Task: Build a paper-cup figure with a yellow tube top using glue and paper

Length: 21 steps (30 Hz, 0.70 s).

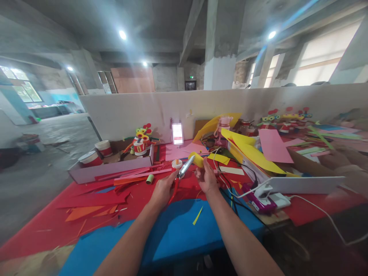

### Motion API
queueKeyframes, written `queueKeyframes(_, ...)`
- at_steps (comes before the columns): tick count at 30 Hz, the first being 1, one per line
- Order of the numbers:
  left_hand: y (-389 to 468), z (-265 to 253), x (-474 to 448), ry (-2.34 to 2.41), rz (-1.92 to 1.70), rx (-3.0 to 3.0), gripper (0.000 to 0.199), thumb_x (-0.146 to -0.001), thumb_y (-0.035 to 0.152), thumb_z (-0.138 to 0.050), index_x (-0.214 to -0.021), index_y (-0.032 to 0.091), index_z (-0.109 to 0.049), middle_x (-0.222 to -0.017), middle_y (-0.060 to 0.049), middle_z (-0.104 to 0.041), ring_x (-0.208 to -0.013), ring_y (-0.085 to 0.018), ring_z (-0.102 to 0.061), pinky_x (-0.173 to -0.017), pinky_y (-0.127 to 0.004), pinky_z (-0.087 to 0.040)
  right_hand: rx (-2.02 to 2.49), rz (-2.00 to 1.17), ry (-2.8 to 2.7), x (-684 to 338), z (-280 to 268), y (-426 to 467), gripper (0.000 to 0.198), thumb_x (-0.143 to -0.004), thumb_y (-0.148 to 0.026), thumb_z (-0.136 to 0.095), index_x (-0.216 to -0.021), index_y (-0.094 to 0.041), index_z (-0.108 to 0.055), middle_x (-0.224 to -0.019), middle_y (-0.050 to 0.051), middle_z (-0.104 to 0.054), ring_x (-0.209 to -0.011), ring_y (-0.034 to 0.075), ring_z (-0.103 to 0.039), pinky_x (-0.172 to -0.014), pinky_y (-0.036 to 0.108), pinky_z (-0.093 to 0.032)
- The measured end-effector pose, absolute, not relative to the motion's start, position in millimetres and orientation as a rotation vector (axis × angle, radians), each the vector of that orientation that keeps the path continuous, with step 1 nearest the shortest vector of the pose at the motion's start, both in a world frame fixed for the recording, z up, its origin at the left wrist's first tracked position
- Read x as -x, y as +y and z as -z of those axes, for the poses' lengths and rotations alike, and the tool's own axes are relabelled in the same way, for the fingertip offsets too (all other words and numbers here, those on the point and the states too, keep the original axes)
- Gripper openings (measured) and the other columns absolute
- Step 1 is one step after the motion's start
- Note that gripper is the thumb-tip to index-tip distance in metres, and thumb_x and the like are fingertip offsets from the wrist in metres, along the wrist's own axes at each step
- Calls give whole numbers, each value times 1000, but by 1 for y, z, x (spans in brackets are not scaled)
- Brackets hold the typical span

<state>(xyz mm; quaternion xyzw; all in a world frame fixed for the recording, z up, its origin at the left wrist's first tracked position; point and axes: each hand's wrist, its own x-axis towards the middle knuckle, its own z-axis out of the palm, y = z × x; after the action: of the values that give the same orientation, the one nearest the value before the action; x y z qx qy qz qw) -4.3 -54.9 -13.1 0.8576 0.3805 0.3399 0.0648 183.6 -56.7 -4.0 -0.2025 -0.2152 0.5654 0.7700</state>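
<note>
My left hand (166, 189) is closed round the red handles of a pair of scissors (187, 166), whose blades point up and to the right. The blade tips meet the left edge of a yellow paper piece (197, 159), which looks curved. My right hand (207, 176) pinches that paper at its right side. Behind the scissors stands a small white-topped cup (176, 164). On the blue sheet (184, 230) below my hands lies a thin yellow paper scrap (197, 216). A green paper roll (150, 179) rests left of my left hand.
Red and orange paper strips (94, 197) cover the table's left side. A shallow box (112, 170) there holds cups and a paper figure (140, 142). To the right are cables, a purple power strip (260, 201) and a box under yellow sheets (253, 151). Another person's blurred arm (350, 168) is at far right.
</note>
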Motion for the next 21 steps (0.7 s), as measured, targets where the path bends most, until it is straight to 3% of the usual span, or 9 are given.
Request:
queueKeyframes(2, -56, 11, 5, 1157, -1019, -2597, 50, -83, 17, -50, -133, 18, -54, -87, -6, -72, -70, -14, -66, -65, -19, -47, 429, -1218, -499, -185, 5, -56, 38, -62, -45, -84, -69, -20, -56, -39, -12, -44, -33, 3, -35, -36, 16, -32)
queueKeyframes(6, -57, 8, 5, 1183, -981, -2584, 57, -78, 12, -49, -135, 20, -51, -99, -8, -73, -86, -17, -68, -71, -21, -49, 419, -1183, -469, -185, 4, -54, 40, -54, -40, -88, -75, -20, -60, -52, -10, -55, -42, 4, -46, -41, 16, -37)
queueKeyframes(14, -53, 13, 8, 1335, -945, -2566, 70, -67, 6, -48, -135, 21, -51, -102, -7, -71, -73, -14, -64, -65, -20, -46, 458, -1163, -562, -179, 6, -55, 36, -57, -40, -86, -74, -19, -62, -54, -6, -61, -47, 7, -54, -45, 17, -42)
queueKeyframes(21, -54, 12, 9, 1283, -955, -2567, 65, -72, 8, -44, -135, 19, -50, -89, -4, -69, -64, -13, -60, -60, -19, -42, 482, -1137, -579, -178, 7, -54, 35, -58, -41, -85, -75, -19, -64, -55, -6, -62, -47, 8, -56, -46, 18, -43)
